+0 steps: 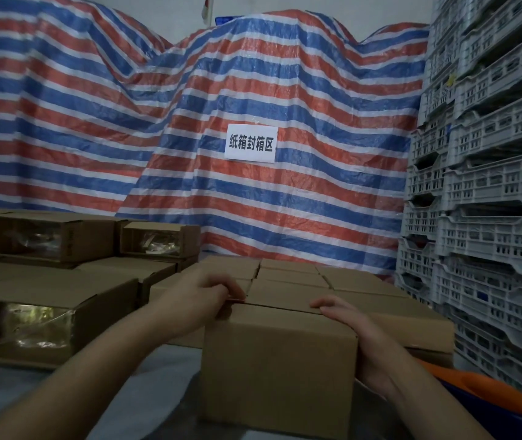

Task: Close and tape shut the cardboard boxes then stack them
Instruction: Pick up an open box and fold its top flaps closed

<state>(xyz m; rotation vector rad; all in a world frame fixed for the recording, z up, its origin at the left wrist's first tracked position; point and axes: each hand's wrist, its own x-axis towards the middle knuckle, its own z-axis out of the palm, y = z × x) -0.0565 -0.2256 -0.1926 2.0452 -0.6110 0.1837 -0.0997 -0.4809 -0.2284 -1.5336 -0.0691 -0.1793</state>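
Note:
A brown cardboard box point(278, 369) stands right in front of me with its top flaps folded down. My left hand point(204, 295) curls its fingers over the box's top left corner and grips the flap edge there. My right hand point(345, 319) lies along the top right edge, fingers stretched over the flap and thumb down the side. Behind it sits a block of closed boxes point(291, 274) packed side by side. No tape or tape dispenser shows in the view.
To the left lie boxes on their sides, open ends showing clear plastic point(37, 325), with more behind point(53, 239). Grey plastic crates point(491, 185) tower on the right. A striped tarpaulin point(190, 122) with a white sign point(251, 143) covers the back. An orange object point(488, 395) lies low right.

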